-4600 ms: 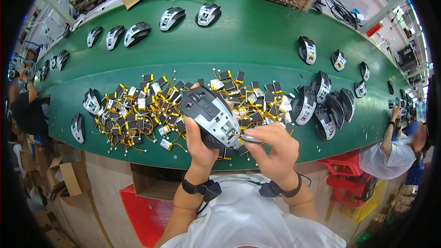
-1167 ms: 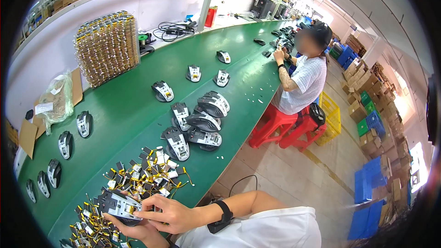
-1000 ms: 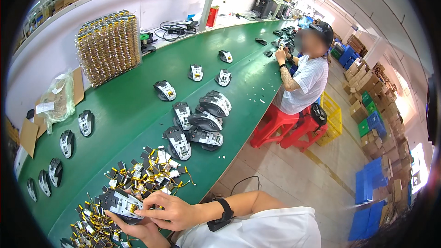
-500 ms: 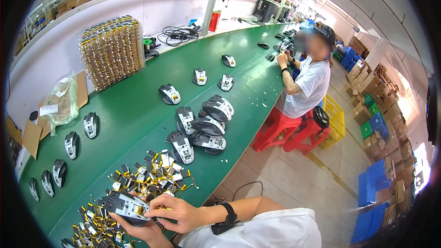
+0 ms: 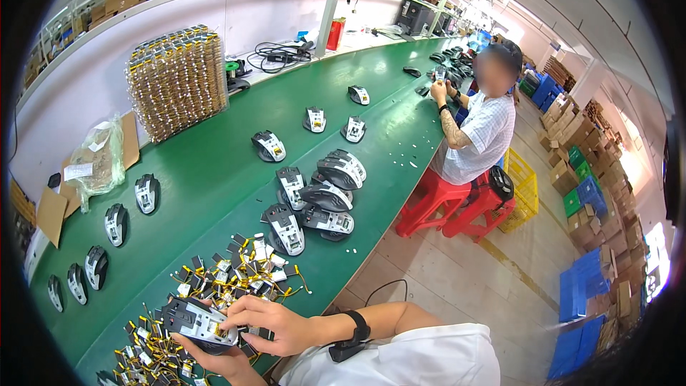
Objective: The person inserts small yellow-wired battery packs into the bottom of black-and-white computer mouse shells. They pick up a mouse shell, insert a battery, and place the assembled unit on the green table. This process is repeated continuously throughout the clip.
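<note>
A computer mouse (image 5: 196, 320), black and grey with its underside up, rests in my left hand (image 5: 221, 363), whose fingers wrap round its edges. My right hand (image 5: 271, 325) bends over the near end of the mouse, fingertips pressed at the opening there. A small yellow-and-silver piece shows at that opening, partly covered by my fingers; whether they pinch it I cannot make out. Around and beneath the hands lies a heap of small battery packs (image 5: 225, 271) with yellow tape and thin wires. Just beyond the heap several more mice (image 5: 329, 196) are piled together.
Single mice (image 5: 269, 146) stand in rows along the green bench (image 5: 193, 196). At the back left are a tall stack of battery trays (image 5: 175, 82) and a plastic bag (image 5: 96, 157). To the right a co-worker (image 5: 479, 114) sits on red stools (image 5: 432, 207), holding a mouse.
My right fingers have shifted slightly at the mouse's opening, while the left hand keeps its hold. The co-worker has raised a mouse in both hands. The whole view has moved a little.
</note>
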### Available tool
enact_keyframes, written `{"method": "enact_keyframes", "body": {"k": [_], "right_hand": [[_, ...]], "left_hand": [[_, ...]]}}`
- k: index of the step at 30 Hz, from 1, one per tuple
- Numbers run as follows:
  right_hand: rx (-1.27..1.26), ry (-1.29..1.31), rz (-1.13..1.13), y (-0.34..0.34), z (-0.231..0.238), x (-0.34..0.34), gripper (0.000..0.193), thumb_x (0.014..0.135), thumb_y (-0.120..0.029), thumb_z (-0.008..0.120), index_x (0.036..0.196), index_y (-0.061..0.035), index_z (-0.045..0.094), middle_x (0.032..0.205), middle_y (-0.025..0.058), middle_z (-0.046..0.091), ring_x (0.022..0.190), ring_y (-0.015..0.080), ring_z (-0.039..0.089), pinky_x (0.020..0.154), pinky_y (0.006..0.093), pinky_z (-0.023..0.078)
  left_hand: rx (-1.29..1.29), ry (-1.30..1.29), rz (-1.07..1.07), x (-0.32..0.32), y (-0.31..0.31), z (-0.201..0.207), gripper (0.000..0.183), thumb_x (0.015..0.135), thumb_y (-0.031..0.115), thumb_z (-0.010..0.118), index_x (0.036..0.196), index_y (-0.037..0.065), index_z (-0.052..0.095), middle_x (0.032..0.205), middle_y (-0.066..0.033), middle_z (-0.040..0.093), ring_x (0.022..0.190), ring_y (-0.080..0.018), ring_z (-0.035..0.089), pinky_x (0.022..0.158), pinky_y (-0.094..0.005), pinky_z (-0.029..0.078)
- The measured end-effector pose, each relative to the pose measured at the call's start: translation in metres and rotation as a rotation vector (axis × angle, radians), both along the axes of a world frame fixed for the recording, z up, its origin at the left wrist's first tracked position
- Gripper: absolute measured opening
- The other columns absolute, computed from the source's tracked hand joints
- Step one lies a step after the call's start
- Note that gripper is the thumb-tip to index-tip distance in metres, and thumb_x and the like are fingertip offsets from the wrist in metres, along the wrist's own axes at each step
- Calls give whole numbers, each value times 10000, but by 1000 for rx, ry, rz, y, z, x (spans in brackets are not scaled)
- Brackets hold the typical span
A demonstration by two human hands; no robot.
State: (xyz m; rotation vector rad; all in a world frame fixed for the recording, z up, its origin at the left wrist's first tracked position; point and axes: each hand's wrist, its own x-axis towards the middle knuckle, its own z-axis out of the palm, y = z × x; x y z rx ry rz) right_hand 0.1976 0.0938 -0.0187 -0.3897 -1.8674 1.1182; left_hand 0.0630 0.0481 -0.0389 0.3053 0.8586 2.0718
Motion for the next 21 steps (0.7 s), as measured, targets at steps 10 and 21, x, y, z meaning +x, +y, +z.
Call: {"method": "enact_keyframes", "body": {"k": [10,21], "right_hand": [[-159,-4,1,4,-1,-1,354,792,32,610,1140,-32,596,1155,133,520,1047,257,570,849,339,509],[144,-31,-58,7,2,-4,359,761,-73,726,1095,-70,594,1178,136,490,1012,273,548,784,349,502]], "left_hand": [[40,11,-31,-4,1,-6,562,1016,508,380,1322,53,506,1121,-140,628,1002,-217,617,838,-333,497],[64,11,5,2,7,6,577,1012,525,381,1320,49,490,1122,-142,618,1008,-223,610,856,-352,498]]}}
